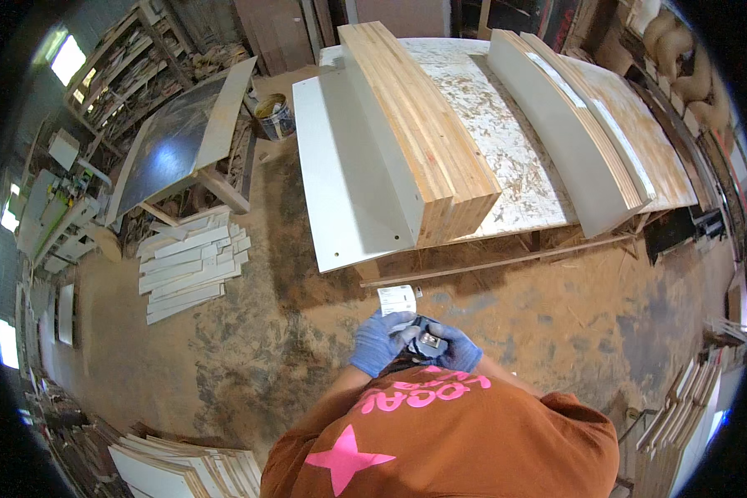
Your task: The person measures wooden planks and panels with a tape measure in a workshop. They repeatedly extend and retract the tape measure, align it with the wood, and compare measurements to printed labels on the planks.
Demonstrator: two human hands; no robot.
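Note:
Close to my body, both of my hands wear blue-grey gloves. My left hand (378, 344) pinches a white printed paper slip (397, 300) that sticks up past the fingertips. Beside it, my right hand (458, 349) is closed around a small dark handheld object (428, 340) with a silvery patch on top; its exact kind is unclear. The left fingertips reach over to this object's side, and whether they press on it cannot be told.
Ahead stands a worn white worktable (506, 124), bearing a thick stack of boards (423, 124) on edge, a white panel (340, 174) and more upright panels (556, 124). White strips (195, 266) lie on the floor at left, near a bucket (275, 117). Panels (183, 465) lean at lower left.

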